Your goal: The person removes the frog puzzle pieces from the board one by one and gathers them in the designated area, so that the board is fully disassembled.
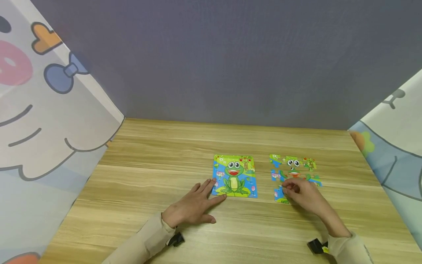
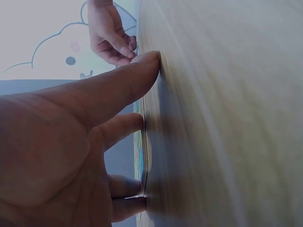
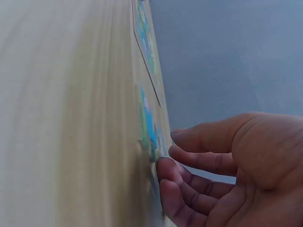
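A square frog picture board [image 1: 234, 178] lies flat on the table, its frog whole. My left hand [image 1: 196, 205] rests at its lower left corner with fingers spread, fingertips on the board's edge and thumb on the wood. To the right, loose jigsaw pieces [image 1: 293, 162] lie in a rough square with small gaps, forming a partly matching frog. My right hand [image 1: 304, 194] bends over the lower part of them, thumb and forefinger pinching at a puzzle piece beside the lower left piece [image 1: 280, 198]. The fingers mostly hide it. In the right wrist view the fingertips [image 3: 166, 168] are close to the tabletop.
The wood-grain table [image 1: 158, 157] extends around both pictures. A grey panel [image 1: 230, 66] stands along its back edge, and cartoon-printed panels [image 1: 59, 121] flank it on both sides. Black straps [image 1: 176, 239] hang at the wrists.
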`<act>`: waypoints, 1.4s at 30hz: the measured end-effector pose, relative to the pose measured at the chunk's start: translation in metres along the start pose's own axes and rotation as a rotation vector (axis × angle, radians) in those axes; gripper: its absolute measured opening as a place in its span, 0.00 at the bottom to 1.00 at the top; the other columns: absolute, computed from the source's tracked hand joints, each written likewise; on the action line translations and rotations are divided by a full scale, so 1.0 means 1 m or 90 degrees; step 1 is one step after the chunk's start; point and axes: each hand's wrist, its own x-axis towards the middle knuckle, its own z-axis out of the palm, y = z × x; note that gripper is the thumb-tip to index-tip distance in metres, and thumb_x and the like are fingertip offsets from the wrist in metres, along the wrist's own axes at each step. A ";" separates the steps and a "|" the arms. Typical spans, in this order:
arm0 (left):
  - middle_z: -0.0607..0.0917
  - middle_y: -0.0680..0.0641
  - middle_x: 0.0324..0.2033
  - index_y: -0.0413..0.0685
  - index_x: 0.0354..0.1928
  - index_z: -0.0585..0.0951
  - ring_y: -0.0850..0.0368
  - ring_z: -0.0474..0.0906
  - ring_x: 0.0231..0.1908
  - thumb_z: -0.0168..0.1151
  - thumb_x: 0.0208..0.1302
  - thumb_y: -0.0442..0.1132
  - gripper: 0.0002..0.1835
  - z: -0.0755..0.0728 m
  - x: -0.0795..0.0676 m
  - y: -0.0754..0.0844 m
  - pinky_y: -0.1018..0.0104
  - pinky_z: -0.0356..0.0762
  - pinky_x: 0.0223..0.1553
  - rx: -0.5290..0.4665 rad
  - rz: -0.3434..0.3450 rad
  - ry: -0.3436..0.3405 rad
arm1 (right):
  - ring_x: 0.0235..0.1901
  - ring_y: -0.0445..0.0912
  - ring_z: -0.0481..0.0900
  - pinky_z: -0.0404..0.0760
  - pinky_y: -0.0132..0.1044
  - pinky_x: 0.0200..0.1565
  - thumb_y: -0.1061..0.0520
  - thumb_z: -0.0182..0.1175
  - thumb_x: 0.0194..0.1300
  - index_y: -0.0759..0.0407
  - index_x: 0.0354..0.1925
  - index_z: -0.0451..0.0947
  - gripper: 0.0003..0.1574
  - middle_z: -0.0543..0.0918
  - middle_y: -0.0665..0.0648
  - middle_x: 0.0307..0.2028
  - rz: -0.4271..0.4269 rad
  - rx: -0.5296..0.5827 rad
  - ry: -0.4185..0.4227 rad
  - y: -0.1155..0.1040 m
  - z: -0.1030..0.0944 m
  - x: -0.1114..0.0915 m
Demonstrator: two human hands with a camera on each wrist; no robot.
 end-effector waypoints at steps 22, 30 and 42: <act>0.56 0.34 0.76 0.66 0.73 0.66 0.35 0.58 0.74 0.62 0.64 0.63 0.37 -0.002 0.005 0.003 0.40 0.68 0.67 0.033 0.001 0.042 | 0.34 0.40 0.82 0.80 0.28 0.34 0.63 0.65 0.66 0.65 0.47 0.83 0.11 0.87 0.60 0.43 -0.082 0.042 -0.044 -0.050 0.019 0.047; 0.54 0.32 0.77 0.66 0.74 0.65 0.32 0.54 0.75 0.62 0.64 0.62 0.38 -0.004 0.011 0.009 0.38 0.65 0.69 0.017 0.008 0.056 | 0.33 0.38 0.80 0.78 0.28 0.33 0.63 0.64 0.66 0.67 0.48 0.83 0.13 0.86 0.61 0.43 -0.083 0.062 -0.077 -0.064 0.034 0.059; 0.48 0.30 0.78 0.68 0.76 0.62 0.33 0.48 0.78 0.61 0.63 0.65 0.41 -0.005 0.024 0.017 0.39 0.61 0.72 0.025 0.006 0.024 | 0.30 0.39 0.75 0.76 0.29 0.33 0.61 0.65 0.65 0.65 0.49 0.83 0.14 0.85 0.60 0.43 -0.083 0.058 -0.105 -0.080 0.055 0.066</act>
